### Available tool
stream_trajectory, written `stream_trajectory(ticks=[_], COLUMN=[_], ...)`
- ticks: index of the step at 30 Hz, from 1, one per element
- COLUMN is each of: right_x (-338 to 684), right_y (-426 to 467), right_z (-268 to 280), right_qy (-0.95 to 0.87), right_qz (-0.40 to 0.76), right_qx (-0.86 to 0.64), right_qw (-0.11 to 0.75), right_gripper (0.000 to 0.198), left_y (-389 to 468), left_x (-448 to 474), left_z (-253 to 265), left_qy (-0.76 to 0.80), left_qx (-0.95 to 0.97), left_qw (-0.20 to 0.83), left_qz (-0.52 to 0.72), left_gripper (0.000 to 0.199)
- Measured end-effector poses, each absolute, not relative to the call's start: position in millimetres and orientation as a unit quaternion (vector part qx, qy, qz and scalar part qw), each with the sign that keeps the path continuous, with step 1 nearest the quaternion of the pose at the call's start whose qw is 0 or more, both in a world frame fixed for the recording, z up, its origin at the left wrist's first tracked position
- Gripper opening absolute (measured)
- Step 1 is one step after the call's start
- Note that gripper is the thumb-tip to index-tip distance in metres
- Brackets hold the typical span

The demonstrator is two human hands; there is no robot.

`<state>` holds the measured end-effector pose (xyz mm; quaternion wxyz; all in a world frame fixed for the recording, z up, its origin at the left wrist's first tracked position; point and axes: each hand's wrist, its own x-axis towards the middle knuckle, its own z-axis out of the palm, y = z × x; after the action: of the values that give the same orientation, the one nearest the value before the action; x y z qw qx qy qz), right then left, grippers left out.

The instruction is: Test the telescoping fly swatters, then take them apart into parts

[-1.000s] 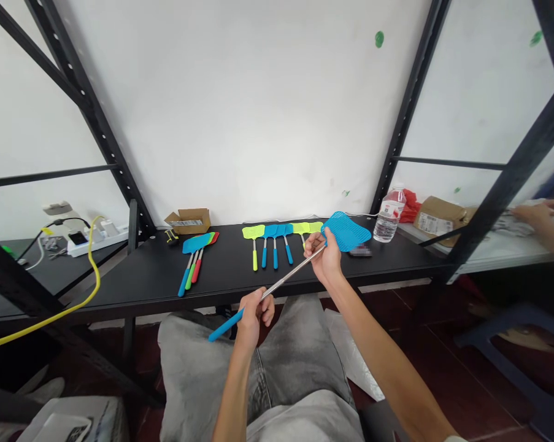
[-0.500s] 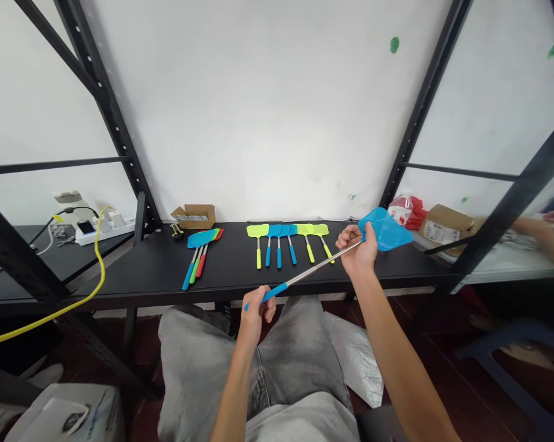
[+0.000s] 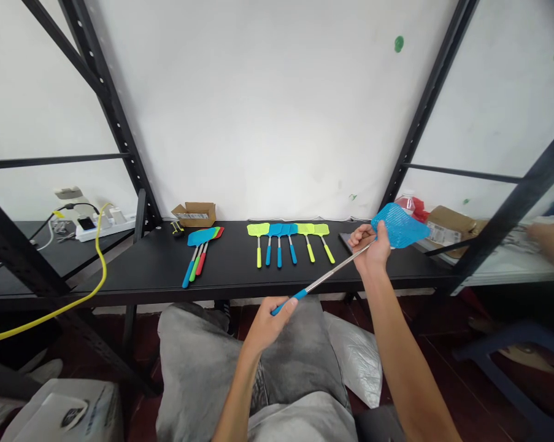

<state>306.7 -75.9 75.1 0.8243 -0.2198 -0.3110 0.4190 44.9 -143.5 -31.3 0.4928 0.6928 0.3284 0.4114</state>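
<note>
A blue fly swatter (image 3: 399,226) with a metal rod slants up to the right above the table's front edge. My left hand (image 3: 271,322) is closed on its blue grip at the lower end. Up by the swatter head, my right hand (image 3: 372,248) pinches the top of the rod. On the table, a row of yellow-green and blue fly swatters (image 3: 279,245) lies side by side with the heads overlapping. Further left, a blue fly swatter (image 3: 198,238) overlaps a green one and a red one, their handles fanned towards me.
The black table (image 3: 240,279) stands against a white wall between dark metal posts. On it are a small cardboard box (image 3: 194,214) and a dark flat object (image 3: 345,240). A yellow cable (image 3: 102,264) hangs at left by a power strip (image 3: 104,228). Another person's hand (image 3: 550,236) shows far right.
Both hands and the fly swatter have moved to the right. My left hand has turned on the grip and come nearer to the right one. The swatters on the table lie as before.
</note>
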Motion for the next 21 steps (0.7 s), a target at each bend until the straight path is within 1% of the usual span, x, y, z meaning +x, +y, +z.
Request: stream_trajectory(ticks=[6, 12, 21], right_x=[298, 290, 279], right_y=[-75, -76, -80], right_z=[74, 74, 76], right_qy=[-0.342, -0.35, -0.367], right_qz=[0.421, 0.424, 0.433], right_qx=[-0.218, -0.21, -0.201], right_qw=[0.811, 0.809, 0.798], right_gripper=[0.047, 0.048, 0.051], left_y=[-139, -135, -141], left_x=[41, 37, 26], left_z=[-37, -40, -26], left_qy=[0.342, 0.336, 0.326], left_qx=[0.691, 0.677, 0.679], left_qw=[0.469, 0.473, 0.459], left_qz=[0.431, 0.454, 0.472], left_gripper=[0.053, 0.052, 0.053])
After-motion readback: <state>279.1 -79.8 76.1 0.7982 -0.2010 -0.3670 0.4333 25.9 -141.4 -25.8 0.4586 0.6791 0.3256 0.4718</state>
